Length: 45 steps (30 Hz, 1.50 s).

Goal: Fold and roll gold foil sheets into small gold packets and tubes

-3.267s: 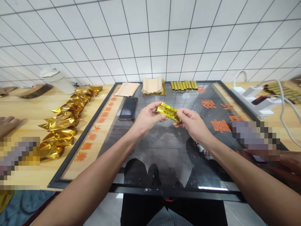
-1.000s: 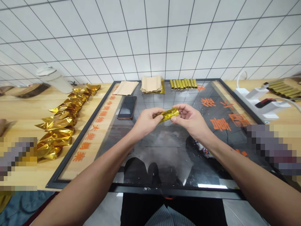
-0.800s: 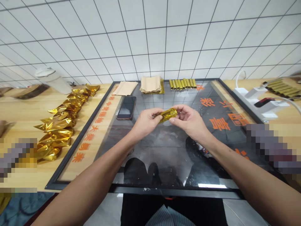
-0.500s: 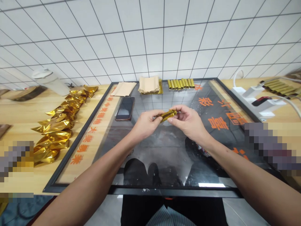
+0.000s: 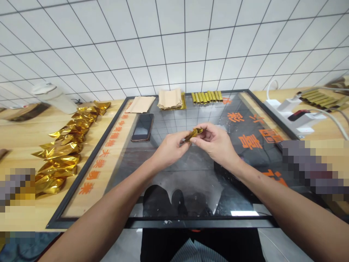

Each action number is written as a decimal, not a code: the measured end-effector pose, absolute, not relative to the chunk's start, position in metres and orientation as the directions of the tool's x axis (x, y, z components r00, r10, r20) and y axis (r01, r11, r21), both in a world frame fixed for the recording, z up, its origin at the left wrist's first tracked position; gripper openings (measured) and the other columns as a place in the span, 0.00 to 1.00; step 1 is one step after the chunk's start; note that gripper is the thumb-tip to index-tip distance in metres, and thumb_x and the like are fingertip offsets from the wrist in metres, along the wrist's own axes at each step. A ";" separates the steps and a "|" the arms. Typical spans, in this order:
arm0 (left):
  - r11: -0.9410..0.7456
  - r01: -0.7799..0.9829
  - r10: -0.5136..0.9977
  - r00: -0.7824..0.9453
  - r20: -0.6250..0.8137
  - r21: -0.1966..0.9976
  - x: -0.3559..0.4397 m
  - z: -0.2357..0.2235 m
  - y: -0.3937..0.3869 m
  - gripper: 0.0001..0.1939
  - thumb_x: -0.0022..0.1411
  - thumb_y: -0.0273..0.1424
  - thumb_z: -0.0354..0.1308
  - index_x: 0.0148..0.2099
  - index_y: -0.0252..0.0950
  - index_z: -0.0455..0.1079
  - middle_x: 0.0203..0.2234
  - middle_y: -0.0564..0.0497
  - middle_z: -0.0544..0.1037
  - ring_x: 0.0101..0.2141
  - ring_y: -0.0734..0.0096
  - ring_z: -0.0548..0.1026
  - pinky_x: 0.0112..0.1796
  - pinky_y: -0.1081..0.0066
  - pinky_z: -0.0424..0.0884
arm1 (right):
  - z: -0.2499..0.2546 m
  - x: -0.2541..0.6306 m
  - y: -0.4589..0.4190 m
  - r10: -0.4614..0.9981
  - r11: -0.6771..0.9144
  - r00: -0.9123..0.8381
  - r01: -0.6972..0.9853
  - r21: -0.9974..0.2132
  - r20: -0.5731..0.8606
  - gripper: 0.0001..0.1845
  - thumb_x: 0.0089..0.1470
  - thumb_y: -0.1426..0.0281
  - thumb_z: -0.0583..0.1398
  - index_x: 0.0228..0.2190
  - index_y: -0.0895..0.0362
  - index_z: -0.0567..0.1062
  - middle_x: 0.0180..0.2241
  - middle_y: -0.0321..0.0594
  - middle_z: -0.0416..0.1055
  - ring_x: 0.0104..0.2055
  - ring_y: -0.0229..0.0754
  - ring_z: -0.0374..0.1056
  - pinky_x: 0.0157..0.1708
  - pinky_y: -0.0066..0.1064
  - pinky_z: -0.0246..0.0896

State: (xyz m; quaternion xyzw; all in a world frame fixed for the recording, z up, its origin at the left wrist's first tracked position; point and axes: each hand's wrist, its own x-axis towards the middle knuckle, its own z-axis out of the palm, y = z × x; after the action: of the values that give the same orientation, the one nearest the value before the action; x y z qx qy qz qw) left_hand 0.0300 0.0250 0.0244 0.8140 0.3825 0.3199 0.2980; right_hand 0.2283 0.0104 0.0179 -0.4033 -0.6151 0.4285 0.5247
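Note:
Above the middle of the dark glass panel (image 5: 163,182), a small piece of gold foil (image 5: 195,134) is pinched between my two hands. My left hand (image 5: 171,147) grips its left end with thumb and fingers. The right end is between the thumb and curled fingers of my right hand (image 5: 217,142). The foil looks folded, with an edge standing up, and my fingers cover much of it. Behind the hands lie a stack of tan paper sheets (image 5: 170,99) and a row of gold foil tubes (image 5: 206,96) along the panel's far edge.
A phone (image 5: 142,127) and loose tan sheets (image 5: 140,104) lie at the panel's left. Several crumpled gold packets (image 5: 64,149) line the wooden table further left, by a white cup (image 5: 56,98). A power strip (image 5: 286,116) with cables and more foil tubes (image 5: 319,99) sit at right.
The foil piece has tilted and bunched up between my fingers, with less of its length showing. My hands have drawn slightly closer together. The whole view has shifted a little.

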 end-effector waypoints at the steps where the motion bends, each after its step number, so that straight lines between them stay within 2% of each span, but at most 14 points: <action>1: -0.544 0.446 0.809 0.505 0.302 0.711 0.030 0.024 0.025 0.08 0.71 0.28 0.55 0.43 0.37 0.76 0.34 0.53 0.81 0.35 0.69 0.77 0.37 0.72 0.69 | 0.017 0.228 0.010 0.945 0.311 -0.126 0.058 -0.949 0.302 0.15 0.54 0.66 0.73 0.42 0.52 0.79 0.38 0.38 0.79 0.38 0.43 0.76 0.40 0.38 0.75; 8: -0.596 0.478 0.785 0.515 0.343 0.645 0.029 0.022 0.025 0.11 0.68 0.20 0.54 0.45 0.37 0.76 0.34 0.54 0.81 0.35 0.71 0.77 0.37 0.72 0.66 | 0.017 0.228 0.008 0.932 0.354 -0.130 0.131 -0.926 0.338 0.15 0.55 0.66 0.73 0.43 0.51 0.79 0.41 0.39 0.79 0.40 0.45 0.77 0.42 0.40 0.76; 19: -0.632 0.479 0.759 0.543 0.360 0.610 0.029 0.022 0.026 0.13 0.70 0.20 0.51 0.44 0.36 0.77 0.34 0.52 0.81 0.36 0.69 0.78 0.38 0.71 0.67 | 0.015 0.231 0.008 0.907 0.421 -0.132 0.227 -0.878 0.401 0.09 0.59 0.65 0.70 0.42 0.50 0.81 0.41 0.39 0.78 0.40 0.45 0.76 0.42 0.41 0.75; 24: -0.632 0.464 0.755 0.551 0.357 0.621 0.029 0.023 0.025 0.13 0.70 0.21 0.51 0.45 0.36 0.77 0.34 0.52 0.81 0.35 0.69 0.77 0.38 0.70 0.67 | 0.018 0.231 0.007 0.902 0.431 -0.126 0.257 -0.865 0.412 0.06 0.59 0.65 0.70 0.38 0.51 0.81 0.38 0.38 0.77 0.37 0.44 0.75 0.40 0.39 0.73; 28: -0.629 0.457 0.754 0.558 0.348 0.629 0.030 0.024 0.024 0.11 0.72 0.24 0.51 0.42 0.36 0.76 0.32 0.52 0.79 0.34 0.69 0.75 0.36 0.70 0.65 | 0.019 0.230 0.006 0.909 0.417 -0.119 0.267 -0.869 0.400 0.05 0.59 0.65 0.70 0.37 0.52 0.81 0.36 0.38 0.77 0.36 0.43 0.74 0.38 0.38 0.72; 36: -0.570 0.430 0.785 0.537 0.310 0.700 0.031 0.030 0.022 0.14 0.76 0.31 0.51 0.38 0.37 0.76 0.29 0.54 0.77 0.32 0.71 0.72 0.35 0.70 0.64 | 0.021 0.230 0.006 0.944 0.324 -0.101 0.123 -0.938 0.313 0.12 0.57 0.60 0.72 0.34 0.53 0.78 0.29 0.36 0.77 0.31 0.43 0.75 0.33 0.36 0.72; 42: -0.536 0.391 0.789 0.548 0.278 0.748 0.031 0.032 0.022 0.12 0.74 0.32 0.53 0.41 0.38 0.78 0.32 0.54 0.79 0.35 0.69 0.75 0.37 0.70 0.68 | 0.029 0.231 0.006 0.964 0.266 -0.052 0.135 -0.954 0.261 0.18 0.54 0.54 0.73 0.32 0.53 0.77 0.27 0.36 0.76 0.28 0.41 0.71 0.30 0.34 0.68; 45: -0.486 0.368 0.820 0.507 0.267 0.793 0.028 0.030 0.025 0.12 0.73 0.33 0.56 0.46 0.38 0.81 0.37 0.51 0.83 0.38 0.67 0.78 0.39 0.69 0.70 | 0.028 0.234 0.011 0.968 0.248 -0.059 0.132 -0.960 0.243 0.18 0.53 0.54 0.73 0.33 0.53 0.77 0.28 0.35 0.75 0.29 0.41 0.71 0.30 0.33 0.66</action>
State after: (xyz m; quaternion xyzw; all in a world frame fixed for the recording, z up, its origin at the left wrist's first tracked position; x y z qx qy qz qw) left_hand 0.0282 0.0255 0.0302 0.7970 0.3725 0.3284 0.3438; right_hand 0.2339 0.0111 0.0283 -0.4570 -0.6021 0.4085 0.5116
